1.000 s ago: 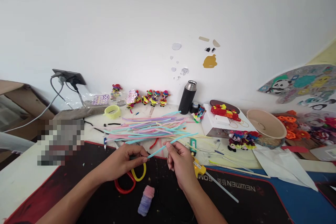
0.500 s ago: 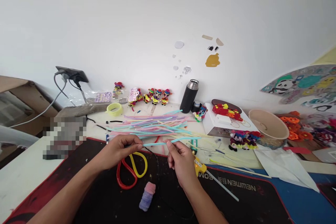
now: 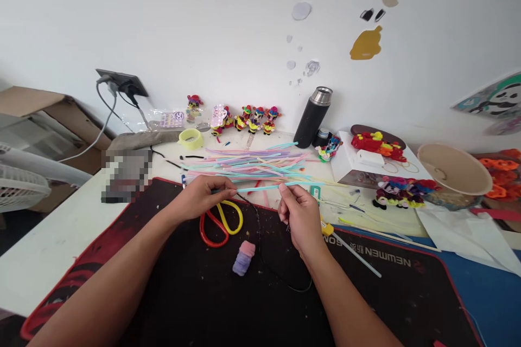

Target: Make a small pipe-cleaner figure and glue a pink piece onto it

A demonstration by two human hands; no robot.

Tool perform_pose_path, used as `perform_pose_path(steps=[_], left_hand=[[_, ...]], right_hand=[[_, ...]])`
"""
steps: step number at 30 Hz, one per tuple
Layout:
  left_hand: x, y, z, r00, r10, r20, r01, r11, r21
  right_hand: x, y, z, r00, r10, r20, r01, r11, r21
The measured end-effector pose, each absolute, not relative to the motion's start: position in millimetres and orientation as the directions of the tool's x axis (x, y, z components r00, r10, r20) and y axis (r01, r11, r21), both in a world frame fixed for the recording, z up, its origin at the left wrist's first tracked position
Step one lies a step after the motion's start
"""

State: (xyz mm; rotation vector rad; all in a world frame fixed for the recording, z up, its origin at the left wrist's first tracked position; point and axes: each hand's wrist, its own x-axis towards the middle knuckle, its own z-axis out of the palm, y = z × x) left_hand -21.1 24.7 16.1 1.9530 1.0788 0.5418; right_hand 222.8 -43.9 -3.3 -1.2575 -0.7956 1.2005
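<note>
A light blue pipe cleaner (image 3: 259, 188) stretches nearly level between my two hands. My left hand (image 3: 208, 195) pinches its left end between thumb and fingertips. Farther along, my right hand (image 3: 299, 216) grips it with thumb and forefinger, and the free end sticks out to the right. Below my left hand lie scissors with one red and one yellow handle loop (image 3: 214, 229); their blades are hidden. On the black mat, between my forearms, rests a small pink and purple fuzzy roll (image 3: 244, 258). Behind my hands spreads a pile of pastel pipe cleaners (image 3: 252, 162).
A yellow glue gun (image 3: 326, 227) with a clear stick lies right of my right hand. At the back stand a black thermos (image 3: 312, 117), several small fuzzy dolls (image 3: 257, 120) and a yellow tape roll (image 3: 190, 139). To the right are a white box (image 3: 344, 158) and a beige bowl (image 3: 451, 171).
The pipe cleaner has gone from slanted to nearly level as my left hand rose. The view has tilted down and shifted left. Both hands keep their hold.
</note>
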Motion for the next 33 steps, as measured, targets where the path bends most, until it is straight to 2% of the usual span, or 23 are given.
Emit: perform_pose_path(steps=[11, 18, 23, 26, 29, 33], left_hand=[[-21, 25, 17, 0.533, 0.845, -0.03, 0.493, -0.282, 0.823], [-22, 25, 18, 0.545, 0.838, -0.023, 0.492, -0.298, 0.818], [-23, 25, 18, 0.509, 0.859, -0.049, 0.469, -0.229, 0.853], [-26, 27, 15, 0.435, 0.898, -0.07, 0.338, -0.091, 0.937], [-30, 30, 12, 0.327, 0.941, -0.086, 0.053, 0.073, 0.996], [-31, 35, 12, 0.236, 0.964, -0.125, -0.359, 0.206, 0.91]], right_hand=[[223, -45, -4, 0.243, 0.958, -0.152, -0.206, -0.102, -0.973], [223, -43, -2, 0.249, 0.953, -0.174, -0.277, -0.103, -0.955], [223, -42, -3, 0.265, 0.948, -0.176, -0.288, -0.097, -0.953], [223, -42, -3, 0.268, 0.949, -0.168, -0.282, -0.09, -0.955], [223, -42, -3, 0.26, 0.952, -0.161, -0.273, -0.088, -0.958], [223, -42, -2, 0.257, 0.951, -0.17, -0.277, -0.096, -0.956]])
